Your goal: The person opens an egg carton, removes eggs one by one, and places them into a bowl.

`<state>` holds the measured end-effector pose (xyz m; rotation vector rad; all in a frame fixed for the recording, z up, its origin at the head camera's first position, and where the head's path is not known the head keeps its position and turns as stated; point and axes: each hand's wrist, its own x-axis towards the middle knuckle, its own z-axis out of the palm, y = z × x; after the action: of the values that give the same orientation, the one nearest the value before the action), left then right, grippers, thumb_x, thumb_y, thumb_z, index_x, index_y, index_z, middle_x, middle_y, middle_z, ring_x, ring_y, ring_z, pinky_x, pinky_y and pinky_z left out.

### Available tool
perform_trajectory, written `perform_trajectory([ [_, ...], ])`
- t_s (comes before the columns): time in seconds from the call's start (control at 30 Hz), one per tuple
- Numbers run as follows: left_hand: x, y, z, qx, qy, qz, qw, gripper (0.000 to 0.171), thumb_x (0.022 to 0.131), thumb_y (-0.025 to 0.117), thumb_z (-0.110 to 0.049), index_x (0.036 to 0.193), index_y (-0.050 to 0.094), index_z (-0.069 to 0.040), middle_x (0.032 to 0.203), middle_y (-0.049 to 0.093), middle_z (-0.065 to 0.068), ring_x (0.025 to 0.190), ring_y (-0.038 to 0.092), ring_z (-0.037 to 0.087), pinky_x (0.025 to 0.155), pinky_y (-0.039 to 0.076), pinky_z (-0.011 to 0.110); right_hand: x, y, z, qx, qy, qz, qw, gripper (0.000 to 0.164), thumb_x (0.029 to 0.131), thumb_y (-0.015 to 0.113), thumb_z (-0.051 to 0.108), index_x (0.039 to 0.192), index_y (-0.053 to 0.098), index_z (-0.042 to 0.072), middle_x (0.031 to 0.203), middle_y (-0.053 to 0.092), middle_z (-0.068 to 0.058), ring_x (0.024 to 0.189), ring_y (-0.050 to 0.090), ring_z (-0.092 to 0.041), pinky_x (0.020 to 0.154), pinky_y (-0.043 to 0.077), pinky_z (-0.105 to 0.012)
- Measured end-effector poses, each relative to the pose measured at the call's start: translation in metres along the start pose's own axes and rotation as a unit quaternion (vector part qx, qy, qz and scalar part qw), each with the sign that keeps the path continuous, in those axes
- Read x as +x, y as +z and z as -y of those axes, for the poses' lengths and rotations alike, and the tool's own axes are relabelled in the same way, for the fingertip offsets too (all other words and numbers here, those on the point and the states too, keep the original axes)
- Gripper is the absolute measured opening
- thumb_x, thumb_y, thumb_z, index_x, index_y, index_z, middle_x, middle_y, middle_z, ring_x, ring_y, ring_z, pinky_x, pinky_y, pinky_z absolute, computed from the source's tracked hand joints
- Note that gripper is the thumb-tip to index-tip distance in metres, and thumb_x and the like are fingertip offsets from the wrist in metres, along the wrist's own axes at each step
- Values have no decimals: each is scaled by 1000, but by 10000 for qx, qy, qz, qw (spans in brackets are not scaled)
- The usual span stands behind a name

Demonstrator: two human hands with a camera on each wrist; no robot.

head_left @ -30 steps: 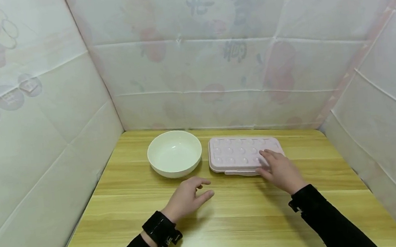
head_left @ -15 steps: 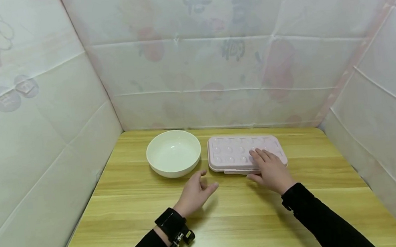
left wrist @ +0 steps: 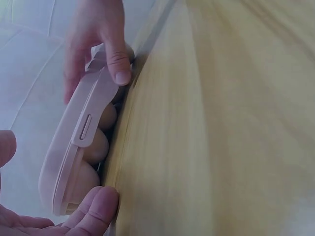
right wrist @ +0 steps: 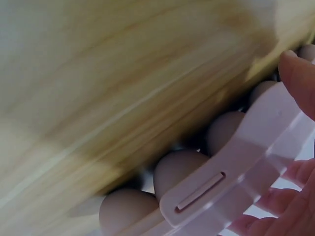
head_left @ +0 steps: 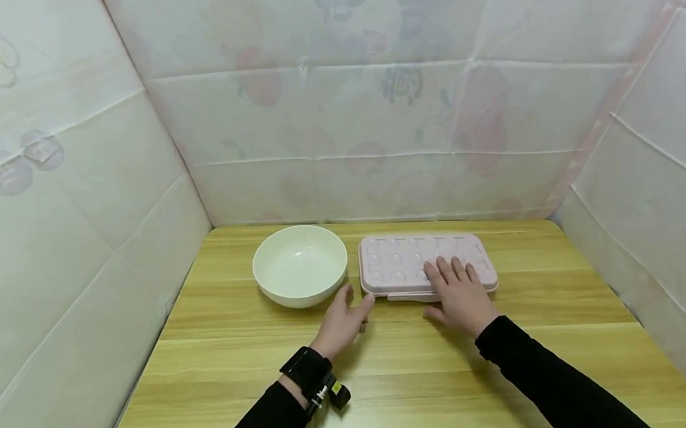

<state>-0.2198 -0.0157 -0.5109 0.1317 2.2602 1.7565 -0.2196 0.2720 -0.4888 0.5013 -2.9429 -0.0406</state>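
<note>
A pink lidded egg box (head_left: 395,264) lies on the wooden table, its lid down and dimpled with egg-shaped bumps. Brown eggs (left wrist: 96,147) show along its front side, below a latch (right wrist: 199,191) with a slot. My right hand (head_left: 463,299) is at the right part of the box, with extended fingers over the lid and the thumb by the front edge. Near the front left corner is my left hand (head_left: 340,322), thumb and fingers apart and nothing between them. Whether it touches the box cannot be told.
A pale cream bowl (head_left: 300,267) stands just left of the egg box, with nothing visible inside. The wooden table (head_left: 399,389) ends against sheet-covered walls (head_left: 321,125) at the back and both sides.
My left hand has moved right and forward, towards the box's front left corner. The right hand has shifted left over the lid. Box and bowl have stayed in place.
</note>
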Motion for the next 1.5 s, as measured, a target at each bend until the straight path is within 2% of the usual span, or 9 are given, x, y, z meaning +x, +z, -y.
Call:
perform_trajectory([
  [0.13,7,2,-3,-43,-25,4,10000,92,108,59,-52,171,14,-2,175,25,25,98,76,26,106,58,48,3,4,3,-212,19,45,9998,97,93,81,52,164,36,5,165,40,-32,150,39,-59,121,34,-73],
  [0.33,17,7,-4,-110,42,-64,9999,94,108,59,-52,172,8,-6,176,21,25,101,76,26,100,61,42,7,10,8,-371,68,60,9993,93,95,80,49,165,34,6,164,39,-34,148,40,-60,120,35,-73],
  [0.53,24,12,-1,-110,180,-128,9997,94,108,57,-55,173,7,-8,169,40,23,91,76,25,78,63,37,8,12,14,-601,-13,-259,9979,90,95,81,48,163,39,5,158,45,-35,141,47,-61,114,41,-74],
  [0.67,30,16,2,-172,326,-150,9992,91,109,57,-51,172,9,-6,171,37,20,94,74,23,80,64,34,9,12,17,-772,-50,-375,9963,89,95,80,49,162,41,5,156,48,-36,138,50,-61,111,44,-74],
  [0.9,35,18,5,-205,503,-168,9984,86,110,57,-47,172,13,-6,168,45,17,93,74,23,79,64,34,13,14,18,-929,7,-426,9948,87,95,79,50,160,43,5,154,50,-36,136,52,-62,108,46,-76],
  [1.1,38,19,6,-93,559,-232,9981,84,110,58,-46,171,17,-4,162,51,19,90,74,20,76,63,31,14,18,20,-1129,-120,-601,9917,86,94,81,48,157,44,3,155,53,-29,131,55,-61,100,50,-77],
  [1.2,38,20,7,-70,575,-238,9980,84,110,58,-46,171,18,-4,157,57,20,88,74,20,74,63,30,13,20,24,-1342,-211,-681,9884,79,96,80,42,155,45,2,153,55,-28,128,57,-60,95,53,-77],
  [1.37,39,21,8,-118,610,-217,9978,85,109,59,-47,171,18,-4,152,60,19,86,74,18,73,63,30,13,18,33,-1533,-197,-526,9866,55,107,64,15,157,44,4,150,56,-32,130,57,-62,92,54,-78],
  [1.5,39,22,8,-193,629,-194,9976,84,109,59,-46,171,18,-5,149,63,19,87,74,18,75,64,32,15,19,39,-1731,-87,-310,9844,54,109,56,7,161,39,6,152,53,-36,132,56,-64,93,54,-79],
])
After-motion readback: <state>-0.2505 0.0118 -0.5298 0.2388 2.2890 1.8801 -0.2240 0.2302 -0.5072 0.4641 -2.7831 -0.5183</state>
